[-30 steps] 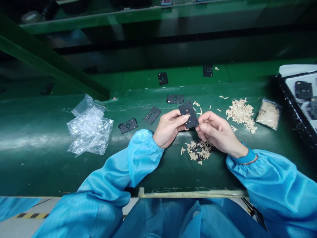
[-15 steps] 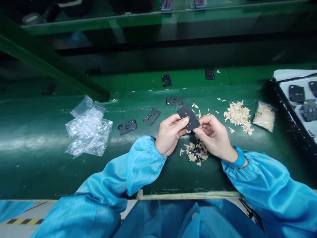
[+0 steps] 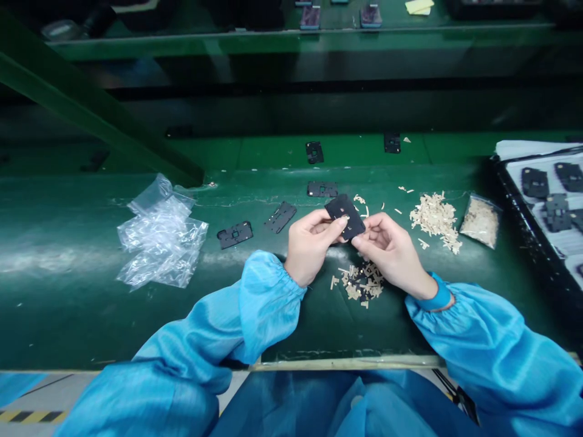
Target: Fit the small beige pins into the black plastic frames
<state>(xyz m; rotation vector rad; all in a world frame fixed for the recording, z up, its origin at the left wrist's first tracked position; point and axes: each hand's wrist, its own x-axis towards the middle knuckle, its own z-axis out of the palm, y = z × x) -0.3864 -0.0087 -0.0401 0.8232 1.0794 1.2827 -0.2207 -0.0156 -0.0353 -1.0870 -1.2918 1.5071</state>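
A flat black plastic plate with small cut-outs is held up over the green bench. My left hand grips its left side, thumb on the upper face and fingers beneath. At the plate's lower right corner, my right hand pinches with thumb and fingertips; whether a small piece is also between them I cannot make out. Just below the hands lies a mixed pile of small tan and black pieces. Similar black plates lie beyond and to the left, among them a slotted plate and another plate.
Clear plastic bags lie heaped at the left. To the right are a pile of tan strips and a filled clear bag. A black-rimmed tray with black plates stands far right. A green post slants at the left.
The camera view has shifted slightly, so the bench appears a little lower. Both hands keep their hold at the plate, with only slight movement.
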